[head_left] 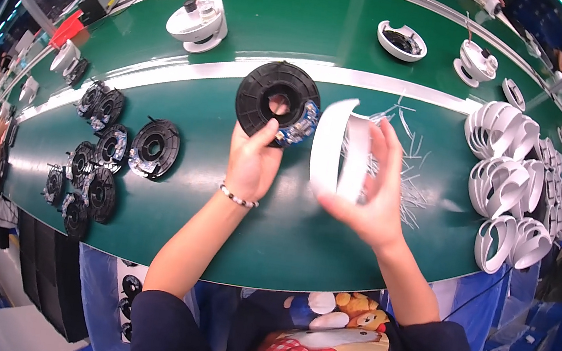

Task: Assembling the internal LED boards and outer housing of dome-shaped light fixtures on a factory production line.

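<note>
My left hand [254,161] grips a round black plastic disc [265,80] with a hole at its centre, thumb on the face. A blue circuit board [300,126] curves along the disc's right side. In my right hand [375,196] is a white plastic ring-shaped housing [328,146], tilted on edge, fingers around its right side. Disc and housing are held up over the green table, close together but apart. Beneath and right of the right hand lies a scatter of thin pale strips [410,186].
Several black discs with boards [107,144] lie at left. Stacked white rings [499,184] stand at right. Beyond the pale rail, white camera-like units [198,24] and a white shell with a black inside [401,43] sit on the green belt [302,27]. Other people work at both sides.
</note>
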A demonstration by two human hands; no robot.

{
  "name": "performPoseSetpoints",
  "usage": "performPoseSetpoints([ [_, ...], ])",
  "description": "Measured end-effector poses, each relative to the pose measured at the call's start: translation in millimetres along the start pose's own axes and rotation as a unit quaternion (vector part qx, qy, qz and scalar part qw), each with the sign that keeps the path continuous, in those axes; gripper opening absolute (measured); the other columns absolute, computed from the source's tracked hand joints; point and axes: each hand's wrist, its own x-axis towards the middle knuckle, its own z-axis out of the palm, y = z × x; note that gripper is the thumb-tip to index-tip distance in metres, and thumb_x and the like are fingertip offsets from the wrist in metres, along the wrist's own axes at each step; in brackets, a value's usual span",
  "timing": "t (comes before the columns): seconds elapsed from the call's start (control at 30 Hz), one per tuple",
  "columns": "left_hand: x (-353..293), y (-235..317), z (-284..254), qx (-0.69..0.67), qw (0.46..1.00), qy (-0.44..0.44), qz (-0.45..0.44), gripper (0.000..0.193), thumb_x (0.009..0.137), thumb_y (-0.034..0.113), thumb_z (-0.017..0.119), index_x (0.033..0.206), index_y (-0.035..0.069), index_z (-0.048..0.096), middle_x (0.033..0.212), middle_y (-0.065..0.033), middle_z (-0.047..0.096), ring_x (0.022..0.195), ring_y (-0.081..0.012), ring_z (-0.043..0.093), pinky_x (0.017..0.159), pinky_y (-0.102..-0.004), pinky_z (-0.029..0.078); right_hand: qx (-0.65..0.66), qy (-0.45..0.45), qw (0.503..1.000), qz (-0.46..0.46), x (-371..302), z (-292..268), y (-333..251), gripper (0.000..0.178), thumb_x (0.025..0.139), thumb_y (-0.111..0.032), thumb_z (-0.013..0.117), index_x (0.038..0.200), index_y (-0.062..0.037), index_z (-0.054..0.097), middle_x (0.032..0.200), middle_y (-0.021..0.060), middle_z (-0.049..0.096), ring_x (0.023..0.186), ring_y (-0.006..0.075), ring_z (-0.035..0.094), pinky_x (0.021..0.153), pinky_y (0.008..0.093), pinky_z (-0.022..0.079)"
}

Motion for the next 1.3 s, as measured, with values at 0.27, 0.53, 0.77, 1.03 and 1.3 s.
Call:
performPoseSetpoints([
  [0.27, -15.4, 17.4, 8.8, -0.093, 0.944, -0.199, -0.248, 0.076, 0.079, 0.054, 0.039, 0.132, 0.004, 0.017, 0.135, -0.0117, 0.024, 0.125, -0.0282, 0.024, 0.101, -0.0476, 0.019, 0.091, -0.005, 0.996, 0.016, 19.8, 3.7, 8.1, 0.114, 0.053, -0.029, 0.08, 0.13, 0.0046, 0.003, 0.132, 0.0235, 0.016, 0.122, 0.0307, 0.026, 0.096, 0.0373, 0.032],
  [0.53, -7.0, 3.0, -11.1, -0.196, 0.912, -0.045, -0.359, 0.073, 0.077, 0.063, 0.03, 0.125, 0.007, 0.034, 0.121, -0.0165, 0.041, 0.11, -0.0335, 0.042, 0.085, -0.0564, 0.038, -0.218, -0.149, 0.954, -0.145, 21.5, -10.8, 17.0, 0.115, 0.042, -0.033, 0.081, 0.13, 0.0013, 0.017, 0.125, 0.0229, 0.029, 0.118, 0.0352, 0.027, 0.096, 0.0419, 0.028],
  [0.77, -7.8, -3.4, -12.1, -0.19, 0.927, -0.05, -0.318, 0.057, 0.078, 0.047, 0.035, 0.117, 0.006, 0.042, 0.114, -0.0151, 0.047, 0.104, -0.0309, 0.047, 0.087, -0.0485, 0.039, -0.229, -0.131, 0.958, -0.113, 14.9, -4.2, 18.7, 0.112, 0.043, -0.033, 0.082, 0.129, 0.0009, 0.019, 0.128, 0.0254, 0.025, 0.118, 0.0389, 0.026, 0.095, 0.0448, 0.028],
  [1.03, -15.7, -2.0, -2.8, -0.111, 0.955, -0.017, -0.274, 0.063, 0.083, 0.054, 0.025, 0.114, 0.003, 0.046, 0.11, -0.0126, 0.051, 0.098, -0.0242, 0.052, 0.085, -0.0372, 0.044, -0.333, -0.106, 0.919, -0.18, 8.4, 8.7, 21.5, 0.107, 0.044, -0.035, 0.08, 0.128, 0.0001, 0.024, 0.131, 0.0229, 0.026, 0.114, 0.0408, 0.03, 0.093, 0.0464, 0.029],
  [1.3, -15.5, -2.1, -7.1, -0.1, 0.94, -0.084, -0.316, 0.075, 0.078, 0.065, 0.031, 0.118, 0.003, 0.042, 0.112, -0.0146, 0.05, 0.1, -0.024, 0.052, 0.085, -0.0373, 0.045, -0.317, -0.187, 0.913, -0.174, 20.0, -6.1, 20.4, 0.106, 0.043, -0.037, 0.08, 0.126, 0.0022, 0.026, 0.128, 0.0217, 0.03, 0.114, 0.0385, 0.031, 0.093, 0.0457, 0.031],
])
